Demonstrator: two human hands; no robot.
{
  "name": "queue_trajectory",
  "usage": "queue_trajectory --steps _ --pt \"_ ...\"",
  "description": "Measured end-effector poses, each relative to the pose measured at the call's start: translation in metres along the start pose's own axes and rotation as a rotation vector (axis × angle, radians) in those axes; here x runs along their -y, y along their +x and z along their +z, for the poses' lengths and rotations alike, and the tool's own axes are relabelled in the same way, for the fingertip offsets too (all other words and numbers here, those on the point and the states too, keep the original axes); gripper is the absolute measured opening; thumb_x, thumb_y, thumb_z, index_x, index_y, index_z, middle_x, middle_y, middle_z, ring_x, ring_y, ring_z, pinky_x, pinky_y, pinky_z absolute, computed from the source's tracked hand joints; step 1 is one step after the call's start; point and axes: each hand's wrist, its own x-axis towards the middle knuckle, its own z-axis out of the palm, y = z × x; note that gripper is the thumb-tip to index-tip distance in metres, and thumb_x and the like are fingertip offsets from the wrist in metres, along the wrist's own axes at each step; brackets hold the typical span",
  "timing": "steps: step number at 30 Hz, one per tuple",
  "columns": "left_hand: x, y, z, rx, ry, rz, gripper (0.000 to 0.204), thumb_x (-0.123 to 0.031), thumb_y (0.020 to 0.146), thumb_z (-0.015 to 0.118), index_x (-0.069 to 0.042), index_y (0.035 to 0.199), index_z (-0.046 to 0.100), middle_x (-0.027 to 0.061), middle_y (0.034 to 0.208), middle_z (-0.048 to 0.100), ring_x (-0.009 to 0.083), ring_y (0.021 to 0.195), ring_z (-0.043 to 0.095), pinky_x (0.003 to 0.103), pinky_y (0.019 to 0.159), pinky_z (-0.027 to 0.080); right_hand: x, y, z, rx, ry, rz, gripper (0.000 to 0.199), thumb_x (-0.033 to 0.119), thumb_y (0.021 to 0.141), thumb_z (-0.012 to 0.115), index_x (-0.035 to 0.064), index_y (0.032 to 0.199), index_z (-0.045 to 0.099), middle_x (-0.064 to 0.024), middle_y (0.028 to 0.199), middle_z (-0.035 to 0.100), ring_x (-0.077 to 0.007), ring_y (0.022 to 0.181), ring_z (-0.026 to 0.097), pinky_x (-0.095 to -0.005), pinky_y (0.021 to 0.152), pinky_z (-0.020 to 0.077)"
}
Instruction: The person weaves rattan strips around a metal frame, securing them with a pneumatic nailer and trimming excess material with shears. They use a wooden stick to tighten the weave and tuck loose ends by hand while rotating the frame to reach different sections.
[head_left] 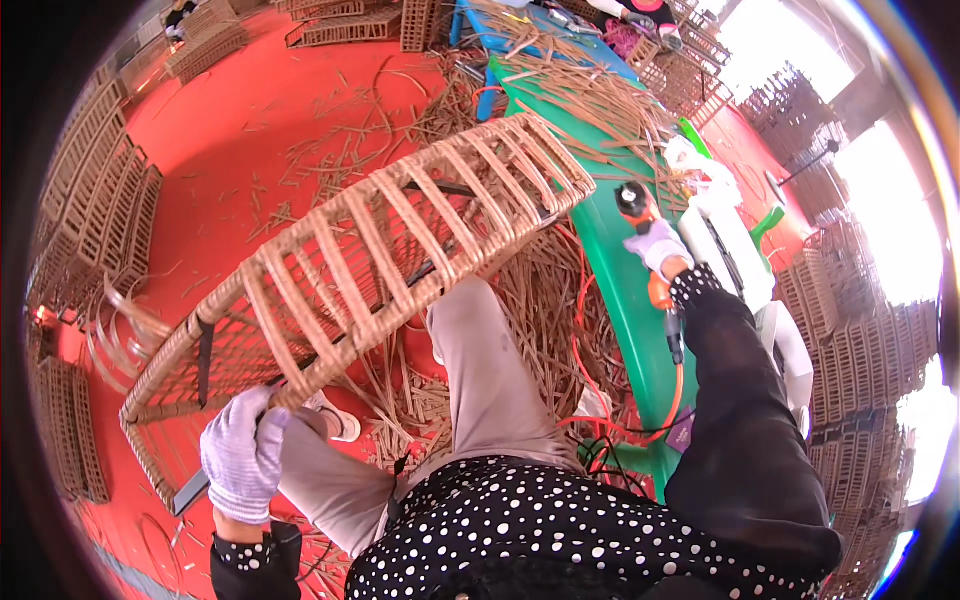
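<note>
A long woven wicker basket with open slats along its side rests tilted across my knees. My left hand, in a pale knitted glove, is closed on the basket's near lower rim. To the right, my gloved right hand is wrapped round the handle of an orange and black air nail gun. An orange air hose runs from the base of its grip. The tool is held over the green table, apart from the basket. Its nose is hard to make out.
Cut wicker strips lie across the green table and over the red floor. A blue table stands beyond. Stacked baskets rise on the left, with more stacks at right. Another person's hand shows at the far edge.
</note>
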Motion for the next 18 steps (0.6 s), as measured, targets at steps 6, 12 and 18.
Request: queue_trajectory --steps 6,12,18 --pt "0.015 0.006 -0.003 0.176 -0.39 -0.356 0.022 -0.023 0.091 0.056 -0.003 0.082 0.056 0.003 0.064 0.049 0.0113 0.057 0.047 0.026 0.055 0.039 -0.038 0.038 0.005 -0.059 0.256 -0.138 0.06 0.05 0.076 0.064 -0.0037 0.103 0.061 -0.0203 0.094 0.065 -0.032 0.091 0.063 -0.0376 0.078 0.0477" --pt "0.043 0.011 -0.011 0.339 -0.634 -0.545 0.017 -0.02 0.09 0.057 -0.006 0.081 0.055 -0.0018 0.064 0.047 0.0045 0.048 0.04 0.02 0.041 0.028 -0.15 -0.021 -0.03 0.001 -0.005 0.13 0.075 0.062 0.074 0.059 -0.0016 0.114 0.058 -0.0209 0.102 0.063 -0.0323 0.1 0.059 -0.0364 0.087 0.0438" --pt "0.051 0.001 0.0 0.048 -0.513 -0.518 0.022 -0.024 0.094 0.053 -0.003 0.091 0.059 0.0005 0.066 0.052 0.0077 0.048 0.043 0.025 0.043 0.033 -0.161 -0.068 -0.004 -0.063 -0.111 -0.011 0.109 0.062 0.06 0.072 0.0005 0.139 0.031 -0.0255 0.138 0.036 -0.0379 0.129 0.035 -0.0384 0.105 0.032"
